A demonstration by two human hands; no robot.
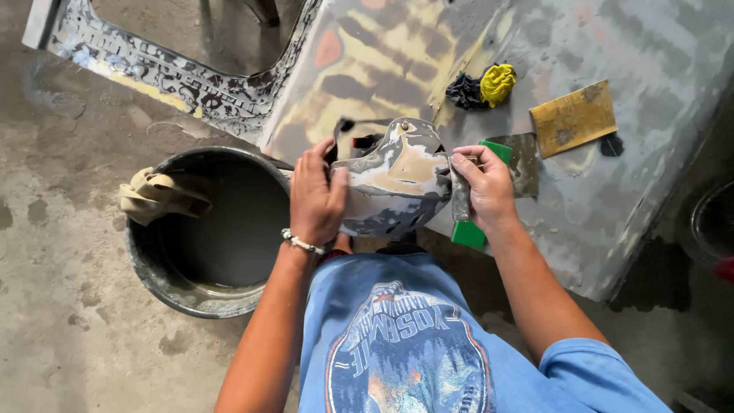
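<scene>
Over a stained concrete floor (pixel 61 321), at roughly nine o'clock from the person's body, a grey bucket (pixel 210 229) stands with a beige rag (pixel 157 197) draped over its rim at ten o'clock. Just to its right, the left hand (pixel 315 200), a beaded bracelet (pixel 302 243) at the wrist, is closed on the left edge of a small curved body part (pixel 397 180), mottled grey, tan and white, thumb on its face and fingers behind. The part sits at twelve o'clock from the chest, its long axis running nine to three between the two hands, so each is equally near an end. The right hand (pixel 483 187) pinches a strip of grey sandpaper (pixel 460 197) against the part's right edge, and is closed as well on a green sanding block (pixel 474 222) that shows above and below the palm. Beyond, from twelve to three o'clock, a large sanded panel (pixel 634 191) carries a black and yellow cloth wad (pixel 483 86), a grey sheet (pixel 526 162) just beside the right hand, and a tan abrasive sheet (pixel 573 118) farther toward two o'clock, well apart from both hands.
</scene>
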